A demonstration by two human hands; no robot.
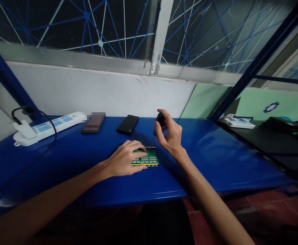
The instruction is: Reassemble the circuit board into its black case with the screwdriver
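A green circuit board (151, 159) with yellow along its front edge lies on the blue table. My left hand (127, 158) grips it from the left, fingers over its top and thumb along the near edge. Above the board's right part, my right hand (171, 131) is closed round the dark handle of a screwdriver (155, 132). The thin shaft slants down, and its tip meets the board near the back right; whether it sits in a screw is too small to tell. A few tiny dark bits (145, 139) lie just behind the board.
Behind the board rests a black rectangular case (127, 124). Farther left are a blurred brown flat object (94, 123) and a white power strip (59, 123) with a plugged-in adapter and black cable. The blue table (215, 160) ends at a wall behind; a dark surface with items adjoins at right.
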